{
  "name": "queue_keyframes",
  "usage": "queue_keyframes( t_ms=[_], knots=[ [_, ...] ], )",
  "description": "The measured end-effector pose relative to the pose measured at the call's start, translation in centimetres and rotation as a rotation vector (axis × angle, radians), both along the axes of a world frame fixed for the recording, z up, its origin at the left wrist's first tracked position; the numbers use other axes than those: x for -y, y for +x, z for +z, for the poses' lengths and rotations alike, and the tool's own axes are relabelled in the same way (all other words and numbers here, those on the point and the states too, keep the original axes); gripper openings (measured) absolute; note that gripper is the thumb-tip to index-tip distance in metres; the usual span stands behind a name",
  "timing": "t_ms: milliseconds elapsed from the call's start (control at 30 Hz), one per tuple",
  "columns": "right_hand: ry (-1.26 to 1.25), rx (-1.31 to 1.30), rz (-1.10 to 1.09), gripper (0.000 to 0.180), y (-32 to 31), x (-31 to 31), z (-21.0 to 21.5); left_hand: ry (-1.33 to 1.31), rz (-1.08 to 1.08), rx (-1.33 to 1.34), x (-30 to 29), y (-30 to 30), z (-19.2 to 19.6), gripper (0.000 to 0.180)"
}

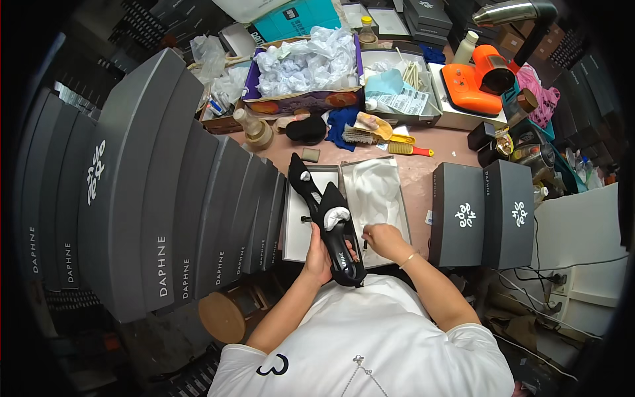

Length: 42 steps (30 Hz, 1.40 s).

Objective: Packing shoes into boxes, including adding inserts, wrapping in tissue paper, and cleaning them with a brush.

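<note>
My left hand (319, 257) is wrapped round a black pointed shoe (338, 233), its toe pointing away from me and its heel close to my shirt. White crumpled paper (336, 216) fills the toe opening. Beyond it, a second black shoe (299, 177), also stuffed with white paper, lies over an open shoe box (295, 246). My right hand (385, 241) is closed in a pinch just right of the held shoe. A small dark bit shows under its fingertips, too small to name. White cloth or tissue (374, 188) covers the box's right half.
Tall stacks of grey shoe boxes (142, 178) crowd the left; two more boxes (458, 215) stand at right. Behind lie brushes (407, 149), a blue cloth (340, 126), a glass bottle (254, 131), a carton of crumpled paper (307, 63) and an orange device (473, 83).
</note>
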State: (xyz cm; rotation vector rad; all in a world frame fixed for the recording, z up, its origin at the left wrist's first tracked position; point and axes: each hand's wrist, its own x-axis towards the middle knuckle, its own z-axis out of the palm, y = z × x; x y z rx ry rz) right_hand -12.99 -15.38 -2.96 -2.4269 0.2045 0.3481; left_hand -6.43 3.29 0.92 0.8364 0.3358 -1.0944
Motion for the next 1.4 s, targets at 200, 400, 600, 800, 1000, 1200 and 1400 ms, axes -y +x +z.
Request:
queue_keyframes(
  t_ms=[200,400,600,800,1000,1200,1400],
  knots=[
    [-0.010,0.594,0.209,0.032,3.8,-0.6,7.6,0.035,-0.084,0.120,1.4,-1.4,0.5,0.082],
    [0.059,0.555,-0.061,0.052,4.6,-0.7,3.1,0.140,0.013,0.132,3.2,-2.8,1.7,0.059],
    [0.624,0.278,-0.018,0.110,5.0,2.9,6.6,0.060,-0.163,0.136,2.1,-1.8,2.2,0.071],
    [0.397,0.493,-0.169,0.092,5.8,1.5,7.1,0.169,-0.194,0.403,3.3,-0.6,2.5,0.069],
    [0.359,0.461,-0.279,0.083,5.9,2.1,5.9,0.007,-0.170,-0.021,3.2,2.1,1.6,0.052],
    [0.471,0.492,-0.132,0.050,0.4,-1.4,16.3,-0.179,-0.047,-0.056,3.1,4.3,1.1,0.045],
    [0.191,0.778,-0.112,0.025,0.7,-7.0,14.1,-0.200,-0.027,-0.108,2.8,4.5,2.6,0.043]
  ],
)
